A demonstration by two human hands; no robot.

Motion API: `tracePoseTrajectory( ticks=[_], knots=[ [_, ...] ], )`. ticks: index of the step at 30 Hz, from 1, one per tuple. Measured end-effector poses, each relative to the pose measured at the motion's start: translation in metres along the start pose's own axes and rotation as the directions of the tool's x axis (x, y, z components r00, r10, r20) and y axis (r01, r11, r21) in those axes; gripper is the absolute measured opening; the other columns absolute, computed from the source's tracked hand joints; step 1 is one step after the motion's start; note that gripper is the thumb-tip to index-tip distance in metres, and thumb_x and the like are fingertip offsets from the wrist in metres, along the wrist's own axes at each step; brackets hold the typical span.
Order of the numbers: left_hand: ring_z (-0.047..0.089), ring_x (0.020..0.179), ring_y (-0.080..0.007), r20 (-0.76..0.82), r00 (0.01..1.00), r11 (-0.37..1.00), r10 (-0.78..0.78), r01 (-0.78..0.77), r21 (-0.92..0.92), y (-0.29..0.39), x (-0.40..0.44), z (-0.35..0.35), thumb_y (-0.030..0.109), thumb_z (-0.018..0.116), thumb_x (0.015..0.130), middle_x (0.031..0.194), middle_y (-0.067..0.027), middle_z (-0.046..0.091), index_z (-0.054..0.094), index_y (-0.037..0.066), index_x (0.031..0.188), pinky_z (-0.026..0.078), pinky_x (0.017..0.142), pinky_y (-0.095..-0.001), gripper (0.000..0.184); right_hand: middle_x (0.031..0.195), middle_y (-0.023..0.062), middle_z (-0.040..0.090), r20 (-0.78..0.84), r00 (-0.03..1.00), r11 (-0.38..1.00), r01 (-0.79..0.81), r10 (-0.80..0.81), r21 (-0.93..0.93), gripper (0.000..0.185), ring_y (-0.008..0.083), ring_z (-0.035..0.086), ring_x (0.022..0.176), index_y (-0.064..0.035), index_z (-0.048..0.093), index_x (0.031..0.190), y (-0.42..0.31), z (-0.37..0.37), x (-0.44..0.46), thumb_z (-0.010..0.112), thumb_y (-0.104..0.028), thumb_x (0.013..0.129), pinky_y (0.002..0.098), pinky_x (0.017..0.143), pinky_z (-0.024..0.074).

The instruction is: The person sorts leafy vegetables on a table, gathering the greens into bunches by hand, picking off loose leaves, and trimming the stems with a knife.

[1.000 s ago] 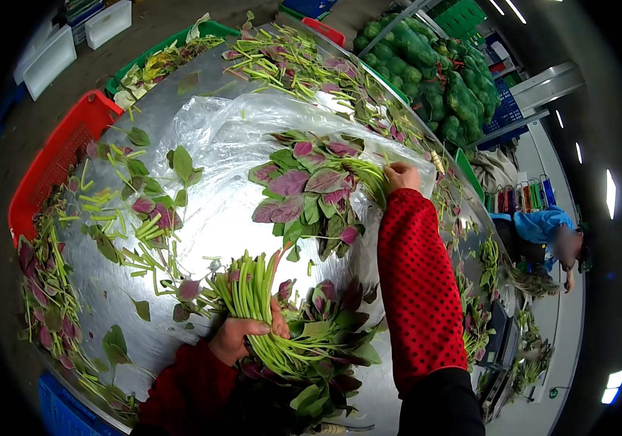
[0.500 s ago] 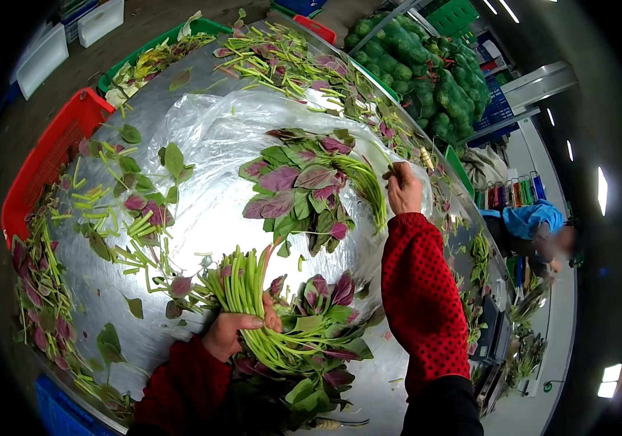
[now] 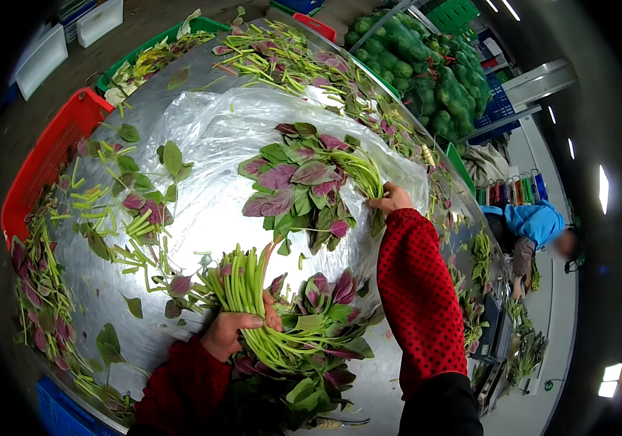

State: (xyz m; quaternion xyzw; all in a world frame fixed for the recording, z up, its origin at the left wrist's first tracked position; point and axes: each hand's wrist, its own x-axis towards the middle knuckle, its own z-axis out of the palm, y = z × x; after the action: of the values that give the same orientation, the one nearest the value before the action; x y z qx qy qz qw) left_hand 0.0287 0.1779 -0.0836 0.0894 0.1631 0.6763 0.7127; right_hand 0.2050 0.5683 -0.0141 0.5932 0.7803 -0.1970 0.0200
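Observation:
My left hand (image 3: 232, 333) is wrapped round the pale green stems of a bunch of amaranth greens (image 3: 304, 341), whose purple-green leaves spread to the lower right. Farther up the table, a second amaranth bunch (image 3: 300, 182) lies on clear plastic film (image 3: 209, 123), its stems curving toward the right. At those stem ends is my right hand (image 3: 392, 199), fingers closed on them. Parts of the fingertips are hidden by the stems. Cut stem pieces (image 3: 136, 229) and loose leaves lie left of both bunches.
More greens line the metal table's (image 3: 369, 385) edges. A red crate (image 3: 42, 167) and a green crate (image 3: 136, 58) stand at its left side. Net bags of round green vegetables (image 3: 427, 73) are piled beyond. A person in blue (image 3: 532, 221) works at the right. A wooden-handled tool (image 3: 329, 423) lies near me.
My right hand has moved slightly down and left, from beside the second bunch onto its stems, and closed. Those stems have shifted a little. My left hand has stayed put on its bunch.

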Motion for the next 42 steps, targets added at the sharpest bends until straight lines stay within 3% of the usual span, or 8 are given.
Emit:
tracePoseTrajectory(
  ticks=[4,9,27,30,31,35,38,42],
  knots=[
    [0.059,0.081,-0.0279,-0.006,1.000,1.000,0.000,0.000,0.003,0.000,0.000,0.000,0.011,0.055,0.067,0.081,-0.0114,0.057,0.051,0.001,0.109,0.048,0.083,-0.0437,0.044,0.096,0.0193,0.068,-0.063,0.998,0.997,-0.014,0.009,-0.082,0.054,0.0309,0.065,0.088,0.0004,0.063,0.109,-0.001,0.005,0.010,0.079,-0.023,0.063,0.0382,0.080,0.0499],
    [0.059,0.081,-0.0280,-0.006,1.000,1.000,-0.002,0.002,0.016,0.001,0.000,0.001,0.011,0.056,0.067,0.081,-0.0116,0.057,0.050,0.001,0.110,0.048,0.083,-0.0436,0.044,0.088,0.0142,0.069,0.068,0.994,0.956,0.065,-0.088,0.285,0.047,0.0246,0.065,0.079,0.0005,0.066,0.104,0.035,0.014,0.040,0.077,-0.016,0.062,0.0353,0.076,0.0494],
    [0.059,0.081,-0.0291,0.010,1.000,1.000,0.011,-0.011,-0.011,0.001,0.000,0.000,0.008,0.055,0.068,0.081,-0.0127,0.058,0.051,-0.001,0.110,0.048,0.082,-0.0443,0.043,0.078,0.0163,0.069,-0.002,0.998,0.997,-0.057,0.057,0.061,0.035,0.0278,0.066,0.071,-0.0048,0.072,0.093,-0.003,0.008,0.005,0.076,-0.022,0.063,0.0378,0.069,0.0507],
    [0.059,0.081,-0.0292,0.001,1.000,1.000,0.015,-0.015,-0.011,0.000,0.000,0.001,0.008,0.055,0.067,0.081,-0.0129,0.058,0.051,-0.001,0.109,0.048,0.081,-0.0442,0.043,0.085,0.0133,0.066,-0.499,0.809,0.926,0.136,-0.309,-0.353,0.021,0.0379,0.063,0.079,-0.0119,0.070,0.086,-0.021,0.003,-0.021,0.069,-0.024,0.069,0.0444,0.068,0.0496],
    [0.059,0.081,-0.0293,-0.001,1.000,1.000,0.015,-0.015,-0.010,0.000,0.000,0.002,0.008,0.055,0.067,0.080,-0.0131,0.058,0.051,-0.002,0.109,0.049,0.081,-0.0440,0.044,0.085,0.0133,0.066,-0.502,0.807,0.924,0.135,-0.312,-0.357,0.021,0.0379,0.063,0.079,-0.0119,0.070,0.086,-0.027,-0.001,-0.025,0.069,-0.024,0.069,0.0444,0.068,0.0496],
    [0.059,0.079,-0.0293,-0.011,1.000,0.999,0.023,-0.023,0.023,0.003,0.000,0.004,0.008,0.054,0.066,0.078,-0.0133,0.057,0.051,-0.002,0.109,0.049,0.080,-0.0438,0.044,0.082,0.0127,0.065,-0.623,0.622,0.880,0.346,-0.474,-0.324,0.022,0.0366,0.062,0.077,-0.0103,0.067,0.092,-0.064,-0.033,-0.059,0.066,-0.021,0.073,0.0453,0.065,0.0479],
    [0.060,0.079,-0.0294,-0.033,0.999,1.000,0.016,-0.016,0.009,0.004,0.001,0.007,0.007,0.053,0.067,0.077,-0.0131,0.057,0.052,-0.002,0.106,0.049,0.079,-0.0434,0.040,0.071,0.0165,0.064,-0.347,0.913,0.974,0.227,-0.216,-0.009,0.024,0.0351,0.062,0.070,-0.0095,0.067,0.094,-0.077,-0.052,-0.073,0.070,-0.025,0.076,0.0416,0.065,0.0486],
    [0.060,0.078,-0.0294,-0.055,0.998,1.000,0.024,-0.023,0.012,0.001,0.001,0.004,0.007,0.054,0.068,0.076,-0.0122,0.057,0.053,-0.001,0.105,0.050,0.079,-0.0431,0.037,0.084,0.0124,0.068,-0.725,0.589,0.832,0.554,-0.357,0.040,0.018,0.0274,0.066,0.073,-0.0093,0.067,0.096,-0.109,-0.097,-0.124,0.067,-0.011,0.078,0.0338,0.068,0.0500]
  ],
)
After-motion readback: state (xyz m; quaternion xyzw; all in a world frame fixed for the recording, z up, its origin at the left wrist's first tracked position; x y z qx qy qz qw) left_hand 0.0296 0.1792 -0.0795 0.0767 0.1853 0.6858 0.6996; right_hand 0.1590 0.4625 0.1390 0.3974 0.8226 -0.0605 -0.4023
